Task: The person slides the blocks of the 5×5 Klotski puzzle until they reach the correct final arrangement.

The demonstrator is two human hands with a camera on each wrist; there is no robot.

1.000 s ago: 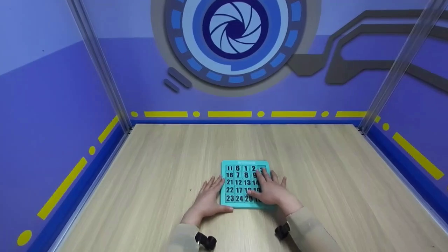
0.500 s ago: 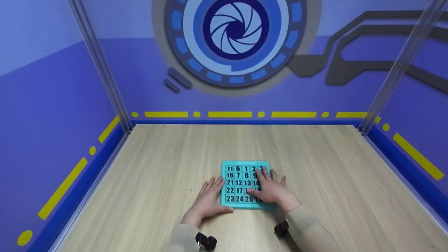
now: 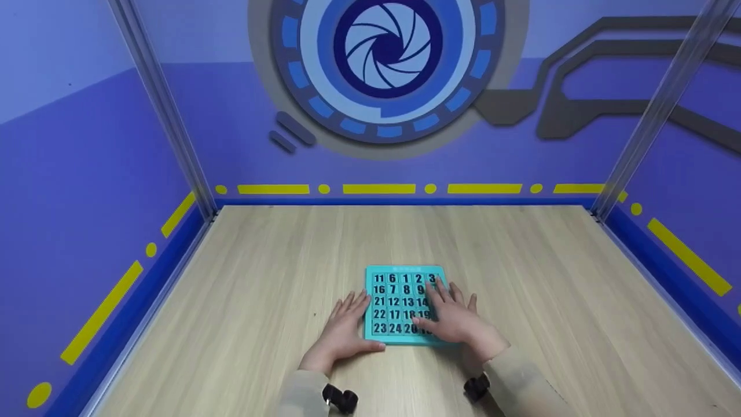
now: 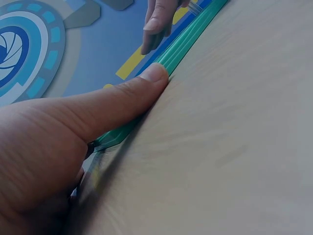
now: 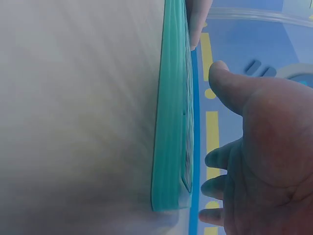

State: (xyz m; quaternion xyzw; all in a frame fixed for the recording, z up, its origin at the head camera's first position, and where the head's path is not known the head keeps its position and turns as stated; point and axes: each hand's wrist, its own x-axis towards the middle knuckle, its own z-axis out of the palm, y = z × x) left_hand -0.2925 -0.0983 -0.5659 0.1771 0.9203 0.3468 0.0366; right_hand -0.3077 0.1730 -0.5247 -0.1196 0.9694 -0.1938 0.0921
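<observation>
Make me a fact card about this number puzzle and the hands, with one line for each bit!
Number puzzle: turquoise, lying flat on the table
Top row: 11, 6, 1, 2, 3
Left column: 11, 16, 21, 22, 23
Left hand: touches the left side, thumb at the near edge
Right hand: fingers spread above the right part; the right wrist view shows a gap underneath
Hidden: some numbers on the right
Back wall: blue and purple, with yellow dashes
</observation>
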